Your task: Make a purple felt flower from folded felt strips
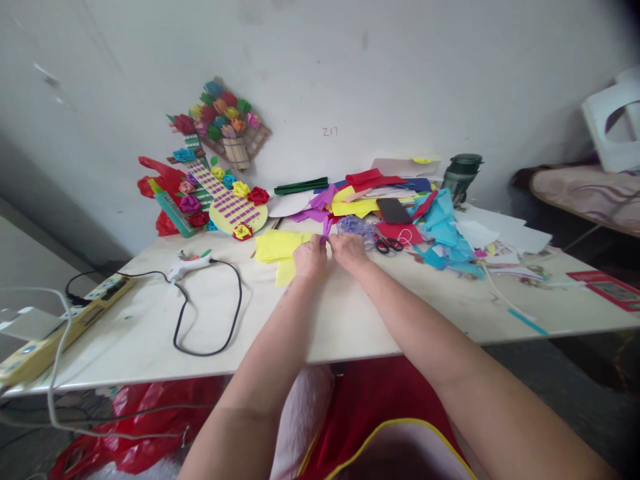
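My left hand [309, 257] and my right hand [349, 249] meet over the middle of the table. Both are closed, with the fingers pinching a small piece of purple crepe paper [327, 227] that sticks up between them. Most of the pinched part is hidden by the fingers. Under and beside my left hand lie yellow paper sheets [280, 245]. Just beyond my right hand sits a tangle of lilac string [354, 227], with black-handled scissors [389, 245] to its right. More purple paper [311, 212] lies behind the hands.
A glue gun [187, 265] with a looping black cable and a yellow power strip [70, 327] are at left. Behind stand a guitar-shaped paper craft [235, 207] and a green bottle [177, 212]. Coloured papers, a dark phone-like slab [393, 211], blue crepe paper [444, 223] and a dark tumbler [461, 177] lie right.
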`<state>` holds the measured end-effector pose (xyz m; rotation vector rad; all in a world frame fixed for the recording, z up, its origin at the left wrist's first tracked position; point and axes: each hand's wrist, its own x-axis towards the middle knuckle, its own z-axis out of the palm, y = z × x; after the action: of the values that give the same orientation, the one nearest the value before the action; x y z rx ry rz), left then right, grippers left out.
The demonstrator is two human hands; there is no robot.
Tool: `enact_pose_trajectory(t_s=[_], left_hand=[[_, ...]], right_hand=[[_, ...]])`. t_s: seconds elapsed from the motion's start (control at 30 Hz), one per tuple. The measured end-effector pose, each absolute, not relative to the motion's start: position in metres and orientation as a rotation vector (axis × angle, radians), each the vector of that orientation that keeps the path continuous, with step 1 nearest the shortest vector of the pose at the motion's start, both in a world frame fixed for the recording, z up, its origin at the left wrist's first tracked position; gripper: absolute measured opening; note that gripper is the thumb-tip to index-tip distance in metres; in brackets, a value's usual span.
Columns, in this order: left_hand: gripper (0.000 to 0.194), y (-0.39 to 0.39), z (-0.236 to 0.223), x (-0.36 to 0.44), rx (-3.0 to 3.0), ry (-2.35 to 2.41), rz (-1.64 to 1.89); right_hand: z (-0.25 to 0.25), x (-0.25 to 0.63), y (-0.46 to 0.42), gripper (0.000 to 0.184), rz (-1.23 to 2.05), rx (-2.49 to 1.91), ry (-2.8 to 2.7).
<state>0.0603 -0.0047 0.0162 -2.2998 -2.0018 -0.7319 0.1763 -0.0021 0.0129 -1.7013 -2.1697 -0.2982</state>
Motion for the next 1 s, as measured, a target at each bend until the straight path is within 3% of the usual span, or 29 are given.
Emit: enact_pose_trajectory(t_s=[0.23, 0.47, 0.57, 0.73, 1.0], left_hand=[[0.029, 0.002, 0.01, 0.054, -2.273, -2.005, -0.874], [0.029, 0.02, -0.001, 0.045, -2.599, -1.958, -1.399], [0.032, 0.027, -0.006, 0.043, -2.732, -1.907, -1.569], [0.031, 0.031, -0.009, 0.041, -2.734, -1.905, -1.615], [0.03, 0.021, 0.001, 0.042, -2.493, -2.045, -1.309]], right_hand=[[0.016, 0.184, -0.003, 0.035, -0.146, -1.603, -2.098], [0.008, 0.202, 0.014, 0.056, 0.373, -1.468, -1.643], [0.003, 0.207, 0.022, 0.054, 0.451, -1.454, -1.514], [0.009, 0.208, 0.02, 0.04, 0.185, -1.509, -1.515], [0.018, 0.199, 0.004, 0.029, -0.245, -1.396, -1.799]])
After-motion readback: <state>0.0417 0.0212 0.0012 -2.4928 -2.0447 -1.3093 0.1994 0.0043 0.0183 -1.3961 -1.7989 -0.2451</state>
